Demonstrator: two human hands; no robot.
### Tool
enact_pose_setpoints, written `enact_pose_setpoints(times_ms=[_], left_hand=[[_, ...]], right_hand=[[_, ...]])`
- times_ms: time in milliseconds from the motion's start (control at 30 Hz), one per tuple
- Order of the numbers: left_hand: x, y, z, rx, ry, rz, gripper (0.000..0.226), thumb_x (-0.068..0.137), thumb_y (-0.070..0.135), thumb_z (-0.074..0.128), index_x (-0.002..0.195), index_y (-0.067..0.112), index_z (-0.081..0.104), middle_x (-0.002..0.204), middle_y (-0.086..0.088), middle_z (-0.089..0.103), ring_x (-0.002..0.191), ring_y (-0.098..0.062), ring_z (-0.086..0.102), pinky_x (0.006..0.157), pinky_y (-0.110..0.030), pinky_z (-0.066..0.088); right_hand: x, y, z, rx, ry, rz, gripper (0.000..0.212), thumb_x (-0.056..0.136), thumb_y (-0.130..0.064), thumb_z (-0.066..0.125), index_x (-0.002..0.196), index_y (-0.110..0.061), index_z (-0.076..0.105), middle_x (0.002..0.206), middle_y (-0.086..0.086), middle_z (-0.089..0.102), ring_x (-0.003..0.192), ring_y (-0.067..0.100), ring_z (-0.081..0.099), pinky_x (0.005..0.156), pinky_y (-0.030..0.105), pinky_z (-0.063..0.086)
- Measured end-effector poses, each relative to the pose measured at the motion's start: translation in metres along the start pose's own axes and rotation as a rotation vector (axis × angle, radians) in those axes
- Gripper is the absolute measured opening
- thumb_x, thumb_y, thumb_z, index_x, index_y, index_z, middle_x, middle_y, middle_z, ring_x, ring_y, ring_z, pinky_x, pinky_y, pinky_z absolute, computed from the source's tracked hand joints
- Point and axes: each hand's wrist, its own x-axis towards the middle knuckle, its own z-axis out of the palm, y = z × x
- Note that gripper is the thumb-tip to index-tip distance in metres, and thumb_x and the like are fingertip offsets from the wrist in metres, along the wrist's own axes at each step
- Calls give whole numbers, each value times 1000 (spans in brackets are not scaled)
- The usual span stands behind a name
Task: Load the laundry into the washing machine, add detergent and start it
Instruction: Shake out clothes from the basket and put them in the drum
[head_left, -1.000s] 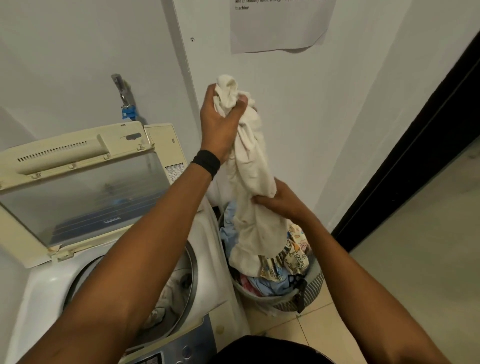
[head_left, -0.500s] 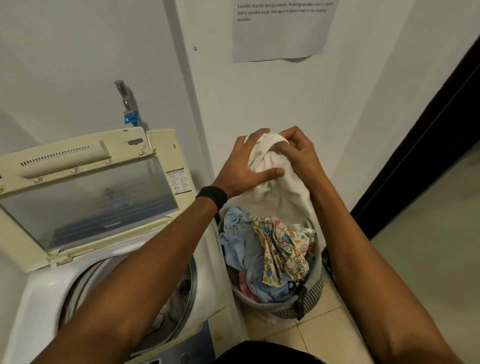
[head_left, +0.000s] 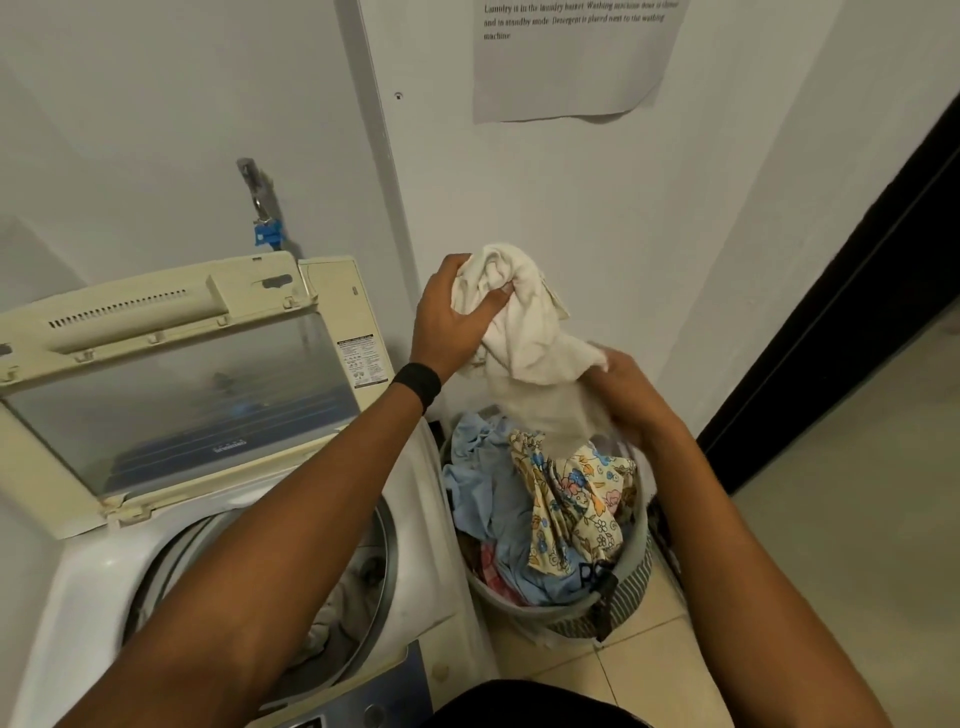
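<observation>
A cream white garment (head_left: 524, 332) hangs above the laundry basket (head_left: 631, 587). My left hand (head_left: 452, 317) grips its bunched top, and my right hand (head_left: 623, 395) holds its lower part. The basket stands on the floor right of the washing machine (head_left: 93, 587) and holds a light blue cloth (head_left: 485, 483), a floral cloth (head_left: 571, 499) and other pieces. The machine's lid (head_left: 171, 374) stands raised. Its drum (head_left: 353, 597) is open with pale laundry inside, partly hidden by my left forearm.
A paper notice (head_left: 571, 57) is taped to the white wall. A tap with a blue fitting (head_left: 267, 231) sits behind the machine. A dark door frame (head_left: 852, 312) runs down the right. Pale floor tiles (head_left: 857, 519) lie to the right of the basket.
Both hands were together on the bunched garment half a second ago. Now my left hand has lifted the top while my right hand has slid down to the lower part.
</observation>
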Motion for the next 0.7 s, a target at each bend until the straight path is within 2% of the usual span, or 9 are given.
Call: enact_pose_setpoints(times_ms=[67, 133, 200, 300, 400, 533, 633, 700], left_hand=[[-4, -11, -3, 34, 3, -16, 45, 84, 55, 72, 114, 25, 60, 108, 8, 69, 104, -15, 65, 91, -43, 54], [-10, -18, -4, 38, 3, -31, 44, 84, 56, 73, 112, 26, 60, 107, 8, 69, 104, -18, 64, 91, -46, 54], [-15, -19, -5, 24, 13, -43, 43, 82, 55, 71, 112, 25, 60, 106, 6, 69, 103, -19, 65, 90, -46, 54], [-25, -20, -12, -11, 46, -61, 39, 82, 48, 69, 111, 24, 59, 105, 3, 68, 102, -20, 64, 88, -44, 54], [-41, -29, -37, -51, 100, -94, 36, 83, 42, 65, 113, 23, 59, 107, 0, 67, 101, -20, 64, 89, -40, 55], [-81, -57, -90, 6, 170, -157, 34, 87, 48, 60, 116, 30, 55, 113, -1, 64, 107, -21, 62, 95, -41, 53], [-118, -80, -134, 51, 243, -240, 41, 87, 50, 58, 120, 26, 54, 115, 1, 60, 110, -20, 58, 98, -42, 50], [-141, -93, -162, 74, 304, -288, 46, 87, 51, 59, 124, 25, 53, 118, 1, 62, 111, -19, 60, 97, -44, 51]], right_hand=[[4, -18, -16, 273, 102, -40, 23, 93, -10, 65, 116, -10, 67, 109, 9, 75, 107, 33, 69, 89, 46, 57], [9, -35, -18, 519, 104, -119, 35, 86, -6, 63, 120, -11, 62, 114, 9, 70, 107, 29, 64, 93, 44, 52], [11, -51, 4, 591, 64, -174, 42, 88, -7, 60, 130, -10, 57, 123, 12, 66, 110, 27, 64, 96, 42, 51], [16, -60, 58, 463, 54, -221, 53, 95, -20, 61, 145, -18, 46, 144, 11, 56, 124, 27, 62, 104, 43, 53], [14, -49, 114, 218, -29, -269, 63, 98, -36, 64, 155, -29, 37, 157, 2, 44, 139, 25, 52, 113, 54, 45], [8, -21, 177, 31, -104, -270, 62, 98, -45, 63, 154, -33, 38, 153, -7, 46, 140, 13, 47, 118, 49, 40], [2, -1, 230, -15, -177, -246, 56, 97, -46, 64, 148, -33, 44, 147, -3, 51, 137, 16, 50, 116, 50, 41], [-6, 10, 265, -33, -218, -244, 52, 99, -38, 64, 147, -28, 45, 145, -1, 52, 135, 16, 51, 115, 49, 43]])
